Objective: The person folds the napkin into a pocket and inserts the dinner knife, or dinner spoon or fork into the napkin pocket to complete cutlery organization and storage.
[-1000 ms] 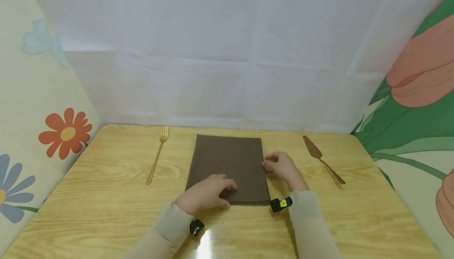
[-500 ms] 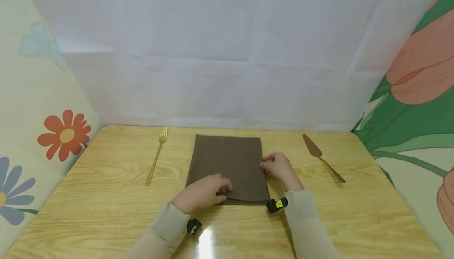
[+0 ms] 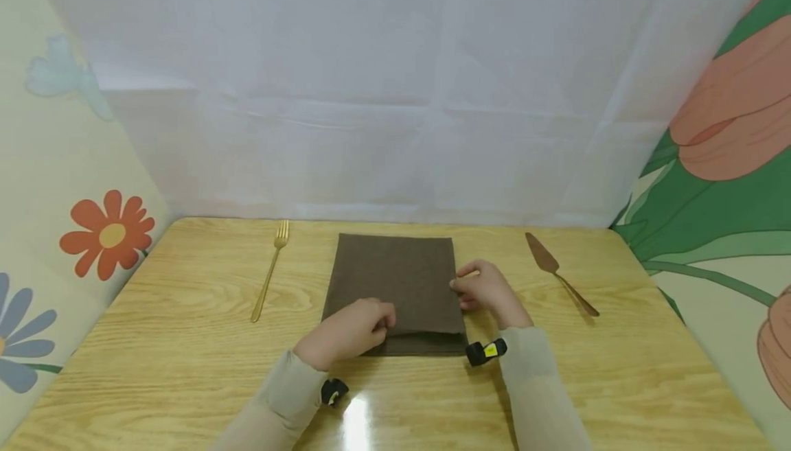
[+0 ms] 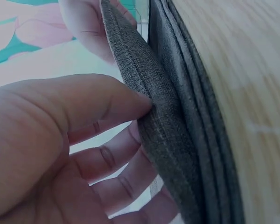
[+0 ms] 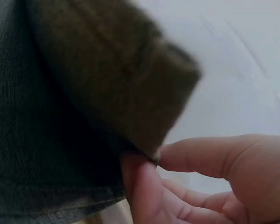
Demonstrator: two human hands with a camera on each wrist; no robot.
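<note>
A dark brown folded cloth napkin (image 3: 395,279) lies in the middle of the wooden table, its near edge partly raised. My left hand (image 3: 349,331) pinches the top layer at the near left; in the left wrist view the thumb (image 4: 116,100) presses on the hem, with the fingers behind it. Several folded layers (image 4: 196,93) stay below, apart from the lifted one. At the right side, my right hand (image 3: 491,290) pinches the edge of the same top layer. The right wrist view shows the lifted corner (image 5: 163,88) above the pinching fingertips (image 5: 147,179).
A gold fork (image 3: 270,272) lies left of the napkin. On the right is a copper-coloured cake server (image 3: 559,272). White cloth (image 3: 371,94) hangs behind the table (image 3: 154,368), with flower-painted walls at both sides.
The near edge of the napkin's top layer has risen and moved back, showing the layers beneath. My left hand has closed on it and shifted slightly left; the right hand pinches at the side.
</note>
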